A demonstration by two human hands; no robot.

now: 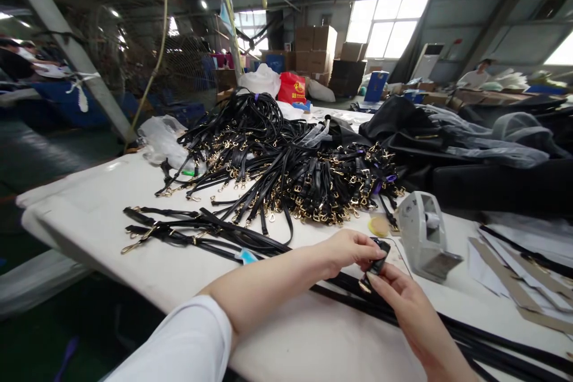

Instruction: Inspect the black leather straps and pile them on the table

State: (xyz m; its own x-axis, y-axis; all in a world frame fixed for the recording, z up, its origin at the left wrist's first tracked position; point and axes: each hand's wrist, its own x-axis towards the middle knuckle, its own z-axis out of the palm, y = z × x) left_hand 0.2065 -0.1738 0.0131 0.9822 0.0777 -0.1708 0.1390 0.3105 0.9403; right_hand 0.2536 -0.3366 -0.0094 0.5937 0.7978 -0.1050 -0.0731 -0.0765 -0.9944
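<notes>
Between my two hands is the end of a black strap (376,264) with a gold metal clasp at its lower tip. My left hand (351,252) pinches the strap's upper part. From below, my right hand (398,287) grips it near the clasp, thumb against it. Under my hands, long black straps (465,334) run across the white table (286,334). More straps with gold hooks (170,234) lie to the left, beside a small blue piece (247,256).
A large heap of black straps with gold hardware (313,179) covers the table's middle. Right of my hands stand a tape dispenser (425,236) and a yellow round item (378,225). Cardboard strips and papers (505,274) lie at the right. Black bags (483,155) sit behind.
</notes>
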